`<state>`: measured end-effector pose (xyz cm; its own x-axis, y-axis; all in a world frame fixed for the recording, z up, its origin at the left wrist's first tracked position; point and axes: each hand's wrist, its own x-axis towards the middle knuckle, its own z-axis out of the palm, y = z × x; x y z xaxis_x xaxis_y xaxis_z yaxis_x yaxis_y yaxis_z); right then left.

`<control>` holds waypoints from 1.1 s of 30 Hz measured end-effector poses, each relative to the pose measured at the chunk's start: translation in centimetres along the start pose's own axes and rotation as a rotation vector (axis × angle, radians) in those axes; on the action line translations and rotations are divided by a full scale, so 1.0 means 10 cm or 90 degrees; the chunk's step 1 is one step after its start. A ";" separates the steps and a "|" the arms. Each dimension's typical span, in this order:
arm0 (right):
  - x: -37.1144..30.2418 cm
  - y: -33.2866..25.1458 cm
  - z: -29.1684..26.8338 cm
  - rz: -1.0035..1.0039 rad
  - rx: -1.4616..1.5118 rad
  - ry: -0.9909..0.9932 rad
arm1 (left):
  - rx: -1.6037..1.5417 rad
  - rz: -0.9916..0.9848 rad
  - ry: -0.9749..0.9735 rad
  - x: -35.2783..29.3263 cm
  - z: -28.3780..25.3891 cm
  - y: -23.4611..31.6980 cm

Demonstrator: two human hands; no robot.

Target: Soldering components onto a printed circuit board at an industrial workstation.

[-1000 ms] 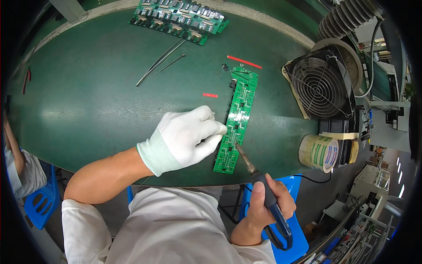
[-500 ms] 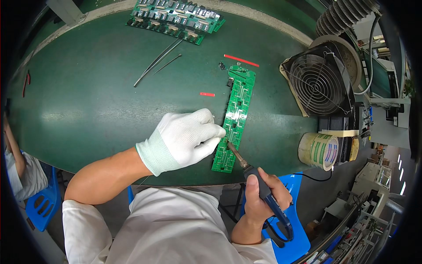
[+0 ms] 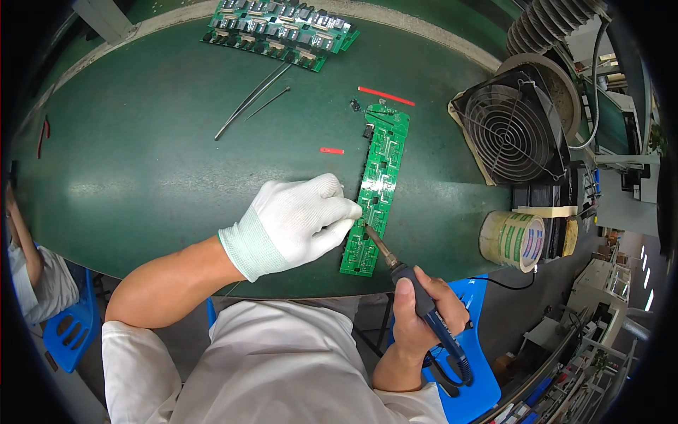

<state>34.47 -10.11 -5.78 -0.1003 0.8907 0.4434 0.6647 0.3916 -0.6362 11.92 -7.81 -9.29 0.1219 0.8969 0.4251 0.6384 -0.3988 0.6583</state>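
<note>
A long green circuit board (image 3: 382,166) lies on the green table, its near end close to the table's front edge. My left hand (image 3: 300,222), in a white knit glove, is pinched closed at the board's left edge; what its fingertips hold, if anything, is hidden. Bare and closed, my right hand (image 3: 427,314) grips a soldering iron (image 3: 417,293) with a dark handle. The iron's tip meets the lower half of the board, just right of the gloved fingertips. Small dark parts (image 3: 355,105) lie beside the board's far end.
Several populated circuit boards (image 3: 275,32) are stacked at the back, with black cable ties (image 3: 254,102) in front. Red strips (image 3: 386,96) lie near the board. On the right stand a black fan (image 3: 503,138) and a tape roll (image 3: 512,240). Another person's arm (image 3: 25,237) shows far left.
Almost nothing differs. The view has shifted very slightly; both hands and the soldering iron keep their places on the board.
</note>
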 end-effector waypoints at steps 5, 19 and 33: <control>0.02 0.00 0.01 -0.009 0.008 -0.002 | -0.002 -0.001 0.003 0.00 0.01 0.00; -0.02 0.07 0.01 -0.006 0.034 0.019 | -0.008 -0.005 -0.028 0.00 -0.02 0.01; -0.01 0.09 0.03 -0.018 0.045 0.011 | 0.003 -0.030 -0.041 0.02 -0.03 0.04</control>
<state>34.90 -9.76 -6.57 -0.1052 0.8755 0.4716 0.6075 0.4320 -0.6666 12.02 -7.80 -8.76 0.1410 0.9249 0.3530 0.6485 -0.3557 0.6730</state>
